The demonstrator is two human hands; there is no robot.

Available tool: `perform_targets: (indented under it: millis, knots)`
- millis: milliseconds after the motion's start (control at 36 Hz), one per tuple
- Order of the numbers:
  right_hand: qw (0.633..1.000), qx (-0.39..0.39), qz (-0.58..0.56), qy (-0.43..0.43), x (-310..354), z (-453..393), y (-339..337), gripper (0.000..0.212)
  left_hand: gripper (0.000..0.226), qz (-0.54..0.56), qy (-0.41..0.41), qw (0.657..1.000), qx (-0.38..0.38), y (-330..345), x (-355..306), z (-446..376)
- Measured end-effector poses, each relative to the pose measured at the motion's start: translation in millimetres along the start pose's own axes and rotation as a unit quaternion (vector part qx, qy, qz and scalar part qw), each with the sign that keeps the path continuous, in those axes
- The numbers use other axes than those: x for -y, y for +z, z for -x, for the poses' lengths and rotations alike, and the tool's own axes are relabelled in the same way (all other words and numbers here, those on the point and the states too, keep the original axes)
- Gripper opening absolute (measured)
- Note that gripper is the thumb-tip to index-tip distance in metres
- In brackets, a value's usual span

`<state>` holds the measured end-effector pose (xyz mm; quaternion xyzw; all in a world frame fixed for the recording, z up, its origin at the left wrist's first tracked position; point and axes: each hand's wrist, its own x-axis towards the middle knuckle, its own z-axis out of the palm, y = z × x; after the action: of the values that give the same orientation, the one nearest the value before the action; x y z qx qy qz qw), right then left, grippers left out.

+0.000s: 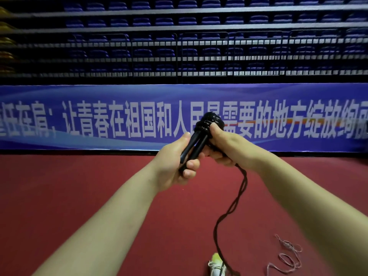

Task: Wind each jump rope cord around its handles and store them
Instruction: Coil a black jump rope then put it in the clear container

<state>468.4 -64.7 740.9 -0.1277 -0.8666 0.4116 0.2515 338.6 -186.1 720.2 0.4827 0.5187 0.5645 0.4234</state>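
1. We are mid-wind: our left hand (pixel 175 160) grips the 2 black handles (pixel 194 145).
2. Our right hand (pixel 221 144) pinches the cord (pixel 231 208) beside the coil (pixel 209 122).
3. Next, we judge, more turns upward.

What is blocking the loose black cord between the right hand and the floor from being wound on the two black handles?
Nothing visible. The loose black cord hangs free from the right hand to the red floor, beside a white shoe.

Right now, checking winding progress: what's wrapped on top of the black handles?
Several turns of dark cord cover the handles' upper ends; the right hand hides the rest.
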Motion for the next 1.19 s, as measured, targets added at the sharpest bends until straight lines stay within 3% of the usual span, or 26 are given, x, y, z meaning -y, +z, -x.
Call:
perform_targets:
  millis: [222,389,528,667,806,972,1083,1194]
  knots:
    - [0.995,-0.076,0.058,0.038,26.6,14.6,3.3,0.062,0.054,-0.103,0.086,0.987,-0.091,11.0,-12.9,19.6]
    - [0.984,-0.121,0.099,0.085,41.2,33.8,-7.8,0.067,0.053,-0.196,0.139,0.964,-0.116,16.3,-25.9,16.3]
    - [0.981,-0.124,0.105,0.11,48.9,45.6,-20.7,0.069,0.05,-0.287,0.177,0.932,-0.135,18.8,-24.6,8.7]
    - [0.981,-0.121,0.079,0.133,51.5,47.4,-23.8,0.073,0.043,-0.424,0.203,0.858,-0.209,31.6,-17.0,11.1]
    - [0.982,-0.153,0.059,0.095,54.2,45.4,-21.1,0.061,0.024,-0.433,0.219,0.85,-0.207,38.6,-17.6,18.8]
    - [0.983,-0.176,-0.004,-0.042,50.1,44.8,-11.3,0.04,0.025,-0.36,0.184,0.903,-0.143,32.3,-27.6,23.0]
    - [0.98,-0.168,-0.096,-0.038,44.5,43.9,-6.1,0.033,0.04,-0.159,0.099,0.982,0.021,28.9,-21.6,32.1]
    - [0.983,-0.143,-0.11,-0.024,38.1,43.8,-1.4,0.031,0.077,0.003,0.041,0.985,0.169,24.2,-6.9,32.3]
